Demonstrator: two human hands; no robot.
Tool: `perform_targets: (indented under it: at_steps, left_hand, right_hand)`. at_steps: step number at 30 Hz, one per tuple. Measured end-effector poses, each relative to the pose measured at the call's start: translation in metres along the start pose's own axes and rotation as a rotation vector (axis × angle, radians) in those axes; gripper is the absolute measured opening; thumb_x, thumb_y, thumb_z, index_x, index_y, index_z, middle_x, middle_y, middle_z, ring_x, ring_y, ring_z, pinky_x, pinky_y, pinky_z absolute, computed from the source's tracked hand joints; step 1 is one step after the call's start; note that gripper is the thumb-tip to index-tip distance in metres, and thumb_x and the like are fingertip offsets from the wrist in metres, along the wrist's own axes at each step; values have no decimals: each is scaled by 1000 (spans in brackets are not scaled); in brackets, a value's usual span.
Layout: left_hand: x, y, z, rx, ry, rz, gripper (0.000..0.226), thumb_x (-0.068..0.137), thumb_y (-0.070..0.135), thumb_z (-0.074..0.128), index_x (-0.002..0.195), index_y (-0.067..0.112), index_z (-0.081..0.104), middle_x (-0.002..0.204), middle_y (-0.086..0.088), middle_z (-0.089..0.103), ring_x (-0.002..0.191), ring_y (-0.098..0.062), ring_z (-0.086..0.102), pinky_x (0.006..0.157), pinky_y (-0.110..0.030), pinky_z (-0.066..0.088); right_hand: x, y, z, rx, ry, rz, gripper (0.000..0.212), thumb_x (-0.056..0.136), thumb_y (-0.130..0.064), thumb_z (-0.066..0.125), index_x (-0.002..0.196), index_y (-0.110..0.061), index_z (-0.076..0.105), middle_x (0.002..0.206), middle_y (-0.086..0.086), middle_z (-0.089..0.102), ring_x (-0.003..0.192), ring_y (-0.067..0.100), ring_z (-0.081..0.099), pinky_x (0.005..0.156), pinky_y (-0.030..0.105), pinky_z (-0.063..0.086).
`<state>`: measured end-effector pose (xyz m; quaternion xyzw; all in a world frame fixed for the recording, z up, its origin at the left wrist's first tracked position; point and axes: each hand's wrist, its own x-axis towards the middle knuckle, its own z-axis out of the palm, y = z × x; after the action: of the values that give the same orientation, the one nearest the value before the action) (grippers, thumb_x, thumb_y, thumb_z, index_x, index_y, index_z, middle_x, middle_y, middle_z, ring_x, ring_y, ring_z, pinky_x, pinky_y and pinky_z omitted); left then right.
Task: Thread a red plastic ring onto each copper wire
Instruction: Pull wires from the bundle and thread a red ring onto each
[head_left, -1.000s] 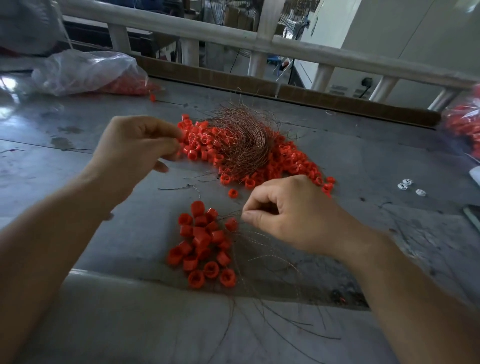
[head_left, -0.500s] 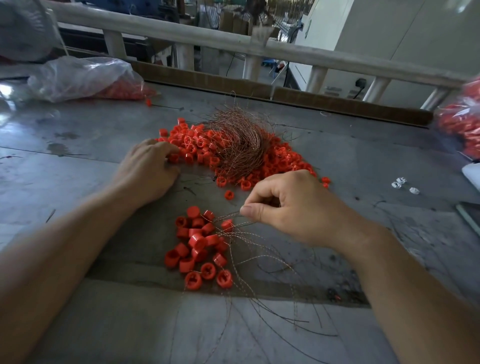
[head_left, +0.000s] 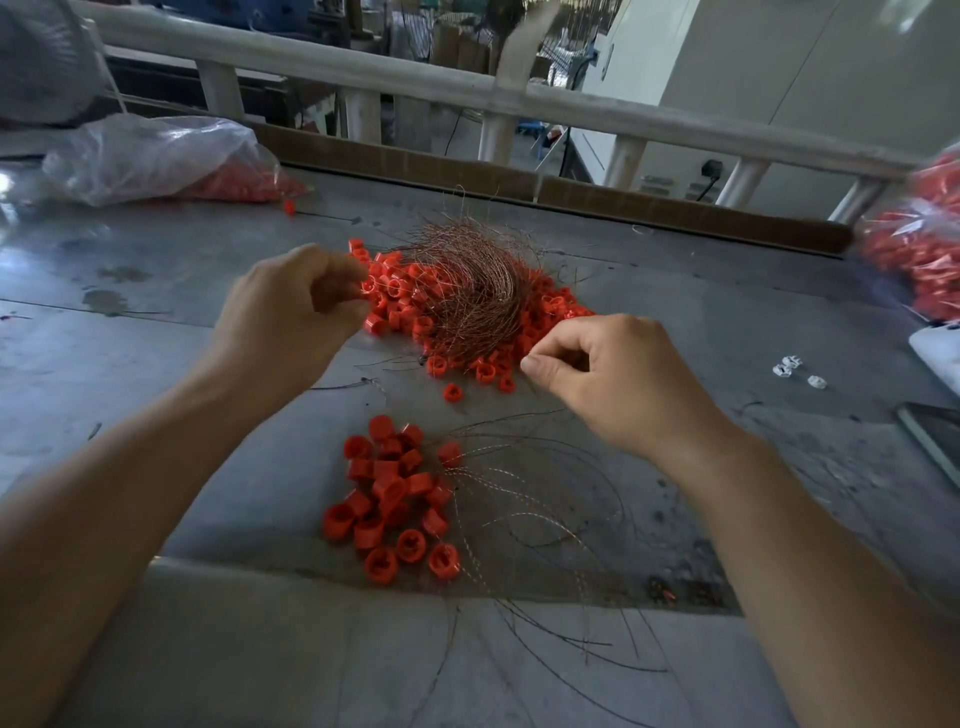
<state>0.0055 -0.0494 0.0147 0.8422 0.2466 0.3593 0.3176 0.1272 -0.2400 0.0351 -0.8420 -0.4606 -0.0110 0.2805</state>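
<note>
Head cam: both hands are hovering over the gray surface (head_left: 130, 364). The left hand (head_left: 291, 312) is pinching its grip closed by the left side of the big pile of red rings (head_left: 550, 312); can't tell what's in it. The right hand (head_left: 613, 379) is pressing thumb to forefinger at the near edge of the copper wire tangle (head_left: 467, 296), which is lying on that pile mid-surface; anything it's holding is too thin to see. A smaller bunch of rings (head_left: 389, 493) is sitting toward the near edge, with loose wires (head_left: 524, 499) fanning out beside it. Bags of rings (head_left: 156, 156) are lying at the far-left corner.
</note>
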Motion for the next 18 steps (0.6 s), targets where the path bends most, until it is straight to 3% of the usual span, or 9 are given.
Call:
perform_targets:
  at_steps: [3, 6, 9, 12, 15, 18]
  left_hand:
    - [-16, 22, -6, -177, -31, 172, 33, 77, 9, 69, 86, 39, 58, 85, 18, 60, 74, 8, 59, 75, -7, 47]
    - [-27, 34, -10, -203, -51, 355, 27, 74, 21, 69, 91, 38, 56, 87, 17, 58, 77, 7, 58, 75, -7, 46]
    - [-29, 35, -9, -216, -64, 365, 28, 72, 25, 72, 91, 38, 56, 87, 15, 59, 77, -3, 59, 74, -12, 49]
    - [-29, 35, -8, -212, -90, 367, 22, 72, 29, 65, 91, 37, 56, 86, 14, 59, 78, -5, 59, 73, -14, 49]
    - [-28, 33, -7, -197, -93, 369, 28, 71, 29, 72, 90, 39, 55, 84, 16, 58, 76, -4, 58, 71, -13, 48]
    - [-27, 32, -6, -192, -96, 358, 25, 71, 28, 66, 89, 41, 55, 83, 17, 58, 77, -2, 58, 71, -15, 49]
  right_hand:
    - [5, 8, 6, -44, 15, 52, 17, 88, -25, 58, 103, -23, 66, 79, -11, 58, 75, 6, 54, 73, 20, 43]
    - [10, 12, 12, -21, -25, 64, 31, 89, -16, 54, 119, -24, 58, 88, -11, 57, 79, 2, 51, 72, 5, 36]
    - [18, 14, 19, 27, -79, 75, 40, 90, -12, 51, 128, -26, 51, 98, -12, 53, 76, -2, 48, 65, -6, 31]
    - [25, 18, 27, 82, -114, 110, 42, 91, -13, 50, 130, -29, 48, 97, -10, 54, 80, 1, 49, 59, -1, 33]
    - [27, 20, 32, 135, -124, 123, 42, 91, -11, 49, 130, -26, 49, 85, -15, 51, 69, -3, 46, 53, -1, 33]
    - [28, 21, 32, 216, -49, 106, 38, 89, -3, 51, 125, -16, 55, 96, -16, 57, 78, -5, 50, 66, -5, 34]
